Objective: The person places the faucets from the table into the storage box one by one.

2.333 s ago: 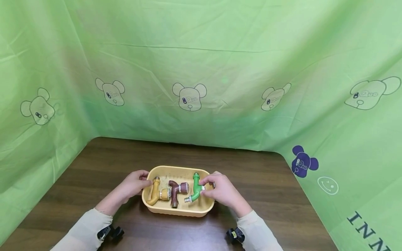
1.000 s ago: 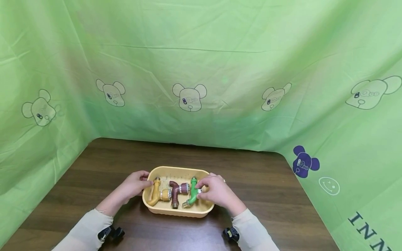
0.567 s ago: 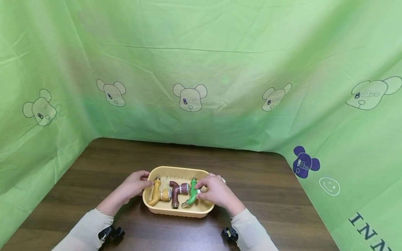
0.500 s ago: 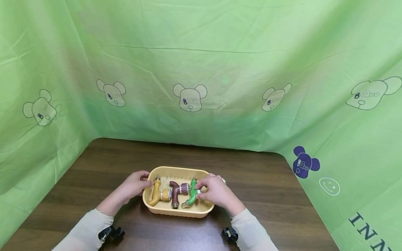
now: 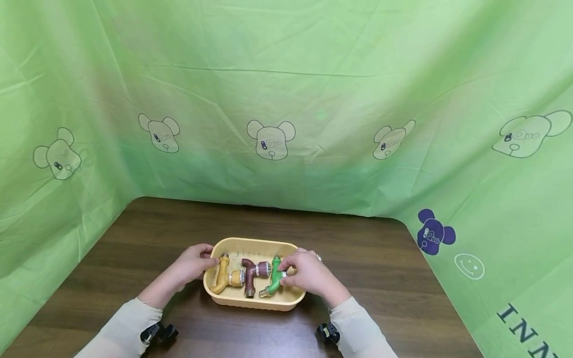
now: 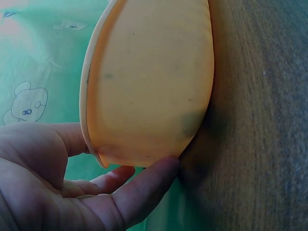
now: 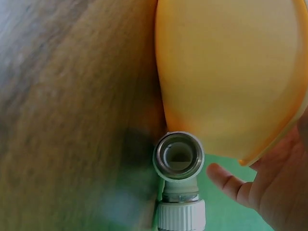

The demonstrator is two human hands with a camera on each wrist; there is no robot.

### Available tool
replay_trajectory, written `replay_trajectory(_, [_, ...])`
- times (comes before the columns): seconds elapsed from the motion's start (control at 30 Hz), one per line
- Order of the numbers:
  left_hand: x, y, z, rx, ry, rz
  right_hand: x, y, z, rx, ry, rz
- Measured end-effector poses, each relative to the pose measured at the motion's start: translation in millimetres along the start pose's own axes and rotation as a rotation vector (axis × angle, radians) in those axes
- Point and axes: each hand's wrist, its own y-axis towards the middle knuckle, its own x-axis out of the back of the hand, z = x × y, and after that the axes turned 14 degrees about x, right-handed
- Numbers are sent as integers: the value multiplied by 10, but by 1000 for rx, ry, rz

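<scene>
A yellow plastic tray (image 5: 255, 304) on the wooden table holds three taps side by side. The yellow tap (image 5: 221, 276) lies at the left, the maroon tap (image 5: 249, 281) in the middle, the green tap (image 5: 274, 284) at the right. My left hand (image 5: 190, 263) grips the tray's left end, thumb over the rim and fingers outside, as the left wrist view shows. With thumb and forefinger my right hand (image 5: 309, 272) pinches the green tap near its handle, partly covering it. A white tap (image 7: 180, 211) stands outside the tray's right end, mostly hidden from the head view by that hand.
The dark wooden table (image 5: 250, 333) extends around the tray. A green printed cloth (image 5: 273, 184) hangs behind it and on both sides. Each sleeve carries a black wrist camera (image 5: 329, 333).
The green tap has shifted a little left in the tray, towards the maroon tap, with my right hand. Over the last half second nothing has visibly moved. My left hand stays on the tray.
</scene>
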Motion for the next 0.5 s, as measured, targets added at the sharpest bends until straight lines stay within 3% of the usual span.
replay_trajectory(0.5, [-2, -2, -3, 2, 12, -6, -12, -22, -39, 44, -66, 23])
